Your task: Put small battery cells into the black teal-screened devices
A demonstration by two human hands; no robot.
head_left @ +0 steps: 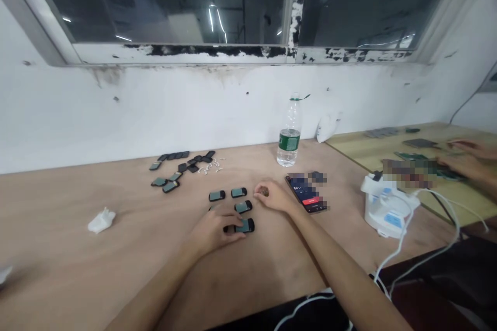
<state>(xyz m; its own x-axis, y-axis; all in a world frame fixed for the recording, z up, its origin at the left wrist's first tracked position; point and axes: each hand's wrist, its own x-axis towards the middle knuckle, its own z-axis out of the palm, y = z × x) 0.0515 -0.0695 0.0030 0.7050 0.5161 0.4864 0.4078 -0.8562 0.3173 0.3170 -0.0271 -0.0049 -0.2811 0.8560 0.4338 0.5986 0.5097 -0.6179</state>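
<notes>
My left hand (pixel 217 227) is on the table, its thumb and forefinger curved around the left end of a small black device (pixel 245 225) with a grey-green face. Similar rounded devices (pixel 216 195) lie face up just beyond it, one partly hidden under my fingers. To the right, my right hand (pixel 275 197) is closed, fingers curled in near the far devices. Something small and brownish (pixel 263 191) shows within its fingers, too small to name.
Black pieces (pixel 190 166) and small white parts (pixel 209 166) lie farther back. Crumpled white tissue (pixel 101 220) is at left. A water bottle (pixel 288 139), a phone (pixel 306 194) and a white corded device (pixel 388 209) stand rightward. Another person's hands (pixel 462 165) work at far right.
</notes>
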